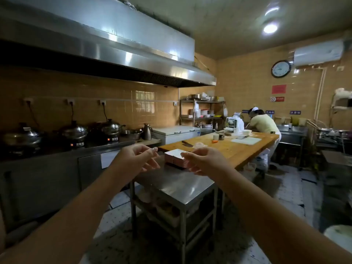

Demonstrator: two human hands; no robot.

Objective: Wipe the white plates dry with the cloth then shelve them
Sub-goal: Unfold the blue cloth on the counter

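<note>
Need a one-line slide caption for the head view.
Both hands, left hand and right hand, reach empty toward a stack of square plates on a steel table.

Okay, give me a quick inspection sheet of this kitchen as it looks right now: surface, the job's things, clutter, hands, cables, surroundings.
Surface: steel table, bare top shiny; a wooden counter behind it.
Job's things: stack of square plates at the table's far edge; no cloth seen.
Clutter: cleaver, cutting board and small cups on the counter; bins on the table's lower shelf.
Hands: left hand and right hand raised in front of the stack, fingers loosely curled, holding nothing.
Cables: three black cords run from wall sockets to the cookers at left.
Surroundings: range hood above, pots on the cookers, wall shelf, clock, another person bent over at the counter's far end.
</note>
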